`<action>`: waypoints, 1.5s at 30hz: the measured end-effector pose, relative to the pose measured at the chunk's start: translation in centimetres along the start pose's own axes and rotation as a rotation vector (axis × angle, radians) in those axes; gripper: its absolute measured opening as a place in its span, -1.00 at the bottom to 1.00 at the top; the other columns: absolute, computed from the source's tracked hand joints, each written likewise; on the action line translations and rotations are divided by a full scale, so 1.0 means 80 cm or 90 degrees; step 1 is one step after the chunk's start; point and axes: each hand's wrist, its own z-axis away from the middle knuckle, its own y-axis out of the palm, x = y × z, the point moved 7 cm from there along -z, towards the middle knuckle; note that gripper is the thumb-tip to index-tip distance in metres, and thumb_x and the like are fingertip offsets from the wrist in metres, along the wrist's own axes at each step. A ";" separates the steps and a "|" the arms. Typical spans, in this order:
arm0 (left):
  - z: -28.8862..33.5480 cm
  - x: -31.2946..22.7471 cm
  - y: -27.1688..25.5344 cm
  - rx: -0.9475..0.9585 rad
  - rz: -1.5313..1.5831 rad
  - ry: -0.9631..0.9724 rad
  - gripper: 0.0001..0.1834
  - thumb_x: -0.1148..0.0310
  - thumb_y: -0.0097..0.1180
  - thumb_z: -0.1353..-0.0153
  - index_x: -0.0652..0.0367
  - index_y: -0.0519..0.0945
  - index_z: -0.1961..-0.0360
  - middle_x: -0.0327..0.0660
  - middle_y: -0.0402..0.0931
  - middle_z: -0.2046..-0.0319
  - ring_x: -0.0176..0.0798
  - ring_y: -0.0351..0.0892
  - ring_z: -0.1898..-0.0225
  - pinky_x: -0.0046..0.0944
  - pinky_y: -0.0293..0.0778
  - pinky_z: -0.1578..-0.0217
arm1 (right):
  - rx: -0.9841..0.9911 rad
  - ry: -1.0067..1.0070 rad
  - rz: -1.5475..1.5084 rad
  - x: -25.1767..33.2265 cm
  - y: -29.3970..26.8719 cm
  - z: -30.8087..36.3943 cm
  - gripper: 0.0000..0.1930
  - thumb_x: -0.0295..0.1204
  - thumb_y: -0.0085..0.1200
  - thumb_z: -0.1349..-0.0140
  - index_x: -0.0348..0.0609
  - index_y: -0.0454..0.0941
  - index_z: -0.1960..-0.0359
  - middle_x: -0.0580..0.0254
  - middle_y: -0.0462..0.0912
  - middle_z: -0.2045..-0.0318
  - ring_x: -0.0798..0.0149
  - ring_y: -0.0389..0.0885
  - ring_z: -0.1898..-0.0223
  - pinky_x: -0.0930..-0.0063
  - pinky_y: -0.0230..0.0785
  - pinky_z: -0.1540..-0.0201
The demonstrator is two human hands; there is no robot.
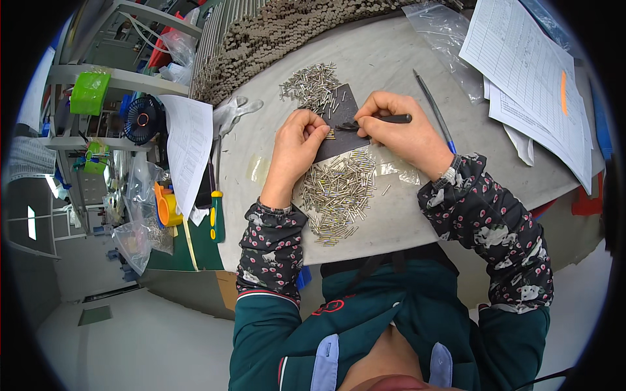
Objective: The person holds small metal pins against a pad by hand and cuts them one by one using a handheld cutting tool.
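Note:
My left hand (297,144) rests at the left edge of a dark flat plate (349,98), its fingers bent together. A few short metal pins with yellowish marks (330,134) lie side by side at its thumb tip, held there by the fingertips. In my right hand (401,130) is a slim black pen-shaped tool (395,118), its dark tip low over the plate beside those pins. I cannot make out the tip's exact kind. Loose metal pins (336,195) form a large pile on the near side of the plate. Another pin pile (310,88) touches its far left side.
Long stacked metal rods (254,49) line the table's far side. A blue-ended pen (435,111), clear plastic bag (450,45) and printed sheets (528,85) lie right. At left are a white glove (236,111), a green-yellow screwdriver (216,218), a tape dispenser (168,205) and a small fan (143,120).

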 end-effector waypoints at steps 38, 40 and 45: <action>-0.004 0.006 -0.008 -0.002 -0.023 0.000 -0.89 0.50 0.17 0.01 0.30 0.49 0.49 -0.17 0.42 0.52 -0.29 0.40 0.50 -0.32 0.36 0.43 | 0.021 0.038 -0.027 -0.005 0.011 -0.008 -0.86 -0.48 0.04 -0.11 -0.35 0.50 0.40 0.30 0.55 0.51 0.51 0.52 0.43 0.67 0.36 0.39; -0.005 0.006 -0.009 -0.003 -0.016 -0.002 -0.89 0.50 0.17 0.01 0.30 0.49 0.49 -0.18 0.42 0.51 -0.29 0.40 0.50 -0.32 0.36 0.43 | 0.007 0.043 -0.047 -0.005 0.008 -0.008 -0.86 -0.49 0.04 -0.11 -0.36 0.51 0.40 0.28 0.55 0.50 0.50 0.52 0.43 0.67 0.37 0.39; -0.004 0.007 -0.008 -0.002 -0.015 -0.005 -0.89 0.49 0.16 0.01 0.30 0.49 0.48 -0.18 0.42 0.51 -0.29 0.40 0.50 -0.33 0.36 0.43 | 0.010 0.046 -0.050 -0.007 0.008 -0.007 -0.86 -0.48 0.04 -0.11 -0.36 0.51 0.39 0.28 0.55 0.48 0.50 0.53 0.42 0.67 0.38 0.40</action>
